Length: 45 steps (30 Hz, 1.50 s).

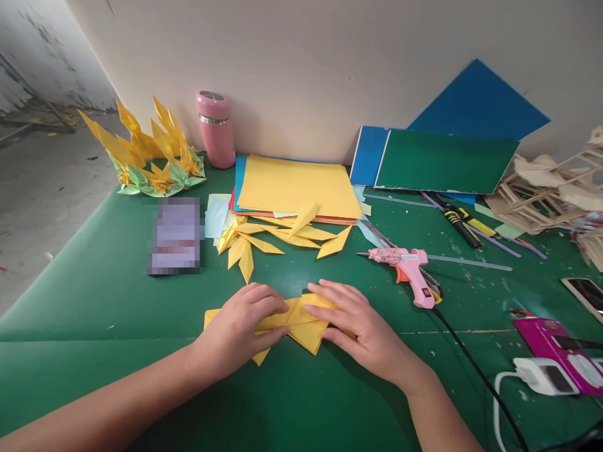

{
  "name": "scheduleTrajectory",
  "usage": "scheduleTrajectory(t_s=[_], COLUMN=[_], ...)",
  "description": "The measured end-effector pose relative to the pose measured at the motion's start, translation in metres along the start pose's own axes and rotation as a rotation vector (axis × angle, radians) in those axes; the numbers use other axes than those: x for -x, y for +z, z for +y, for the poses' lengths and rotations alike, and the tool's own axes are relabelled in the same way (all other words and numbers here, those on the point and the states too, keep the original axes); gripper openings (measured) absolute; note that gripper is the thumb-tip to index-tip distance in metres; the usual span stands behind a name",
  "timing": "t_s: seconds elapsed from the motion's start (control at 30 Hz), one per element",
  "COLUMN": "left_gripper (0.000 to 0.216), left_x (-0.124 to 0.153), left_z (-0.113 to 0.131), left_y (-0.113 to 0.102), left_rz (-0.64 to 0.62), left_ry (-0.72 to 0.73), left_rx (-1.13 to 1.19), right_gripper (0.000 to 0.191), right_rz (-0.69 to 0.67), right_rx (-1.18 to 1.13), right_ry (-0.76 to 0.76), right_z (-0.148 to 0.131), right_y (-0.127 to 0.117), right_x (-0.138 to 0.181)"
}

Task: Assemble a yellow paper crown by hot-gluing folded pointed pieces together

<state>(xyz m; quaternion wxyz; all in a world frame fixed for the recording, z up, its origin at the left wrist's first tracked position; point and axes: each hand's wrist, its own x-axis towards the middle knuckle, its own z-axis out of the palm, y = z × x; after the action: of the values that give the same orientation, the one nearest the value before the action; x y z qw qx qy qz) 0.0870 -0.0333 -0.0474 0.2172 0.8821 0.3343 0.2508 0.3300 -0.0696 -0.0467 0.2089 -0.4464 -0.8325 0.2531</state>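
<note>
A strip of folded yellow paper [308,334] with several points lies low over the green table, between my hands. My left hand [245,323] is closed round its left part, thumb at the near edge and fingers over the top. Around the right end, my right hand [355,326] holds the paper between thumb and fingers, the fingers somewhat spread. Both palms hide parts of the paper. Just beyond sit several slender folded yellow paper pieces [273,235], and a pink glue gun [400,263] rests to the right.
Behind are a stack of coloured paper [296,185], a pink flask [217,129] and a yellow-green paper crown [153,154]. Rightward stand blue and green boards [447,160], a wooden stick model [541,188], a utility knife [461,226] and a magenta power strip [551,348] with cables.
</note>
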Motion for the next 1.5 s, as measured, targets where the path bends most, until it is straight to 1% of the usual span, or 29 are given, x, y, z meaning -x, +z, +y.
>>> scheduleTrajectory(t_s=[0.1, 0.23, 0.37, 0.43, 0.57, 0.6, 0.67, 0.8, 0.87, 1.0, 1.07, 1.17, 1.33, 1.5], left_gripper=[0.009, 0.01, 0.01, 0.01, 0.011, 0.011, 0.012, 0.012, 0.013, 0.012, 0.015, 0.019, 0.012, 0.009], left_x=[0.0, 0.001, 0.002, 0.002, 0.002, 0.002, 0.002, 0.001, 0.001, 0.001, 0.001, 0.001, 0.001, 0.001], left_z=[0.0, 0.0, 0.0, 0.0, -0.001, -0.001, -0.001, -0.001, -0.001, -0.003, -0.004, -0.003, 0.0, -0.002], left_y=[0.001, 0.002, 0.002, 0.001, 0.002, 0.001, 0.001, 0.0, -0.001, -0.002, -0.001, -0.002, -0.005, -0.008], left_rz=[0.012, 0.021, 0.035, 0.038, 0.067, 0.076, 0.085, 0.099, 0.108, 0.102, 0.102, 0.084, 0.058, 0.022], left_ry=[0.029, 0.03, 0.019, 0.022, 0.018, 0.015, 0.003, -0.024, -0.037, -0.067, -0.066, -0.035, -0.045, -0.06], left_rx=[-0.005, -0.03, -0.035, -0.016, 0.027, 0.033, 0.044, 0.078, 0.096, 0.127, 0.14, 0.135, 0.124, 0.118], right_gripper=[0.038, 0.037, 0.037, 0.042, 0.06, 0.061, 0.056, 0.038, 0.028, 0.029, 0.026, 0.024, 0.02, 0.017], right_rz=[-0.077, -0.11, -0.129, -0.134, -0.142, -0.13, -0.088, -0.014, 0.023, 0.194, 0.281, 0.359, 0.467, 0.469], right_rx=[0.07, 0.141, 0.16, 0.146, 0.107, 0.103, 0.096, 0.074, 0.078, 0.188, 0.274, 0.369, 0.437, 0.441], right_ry=[-0.039, -0.048, -0.042, -0.032, -0.046, -0.055, -0.079, -0.139, -0.199, -0.371, -0.418, -0.433, -0.428, -0.43], right_z=[-0.004, -0.004, -0.004, -0.005, -0.006, -0.006, -0.007, -0.01, -0.009, -0.008, -0.009, -0.015, -0.023, -0.021], right_y=[0.005, 0.008, 0.007, 0.005, -0.003, -0.005, -0.01, -0.013, -0.01, -0.001, 0.004, 0.009, 0.013, 0.017], right_x=[-0.003, -0.003, -0.004, -0.004, -0.004, -0.004, -0.004, -0.01, -0.014, -0.019, -0.02, -0.02, -0.02, -0.02])
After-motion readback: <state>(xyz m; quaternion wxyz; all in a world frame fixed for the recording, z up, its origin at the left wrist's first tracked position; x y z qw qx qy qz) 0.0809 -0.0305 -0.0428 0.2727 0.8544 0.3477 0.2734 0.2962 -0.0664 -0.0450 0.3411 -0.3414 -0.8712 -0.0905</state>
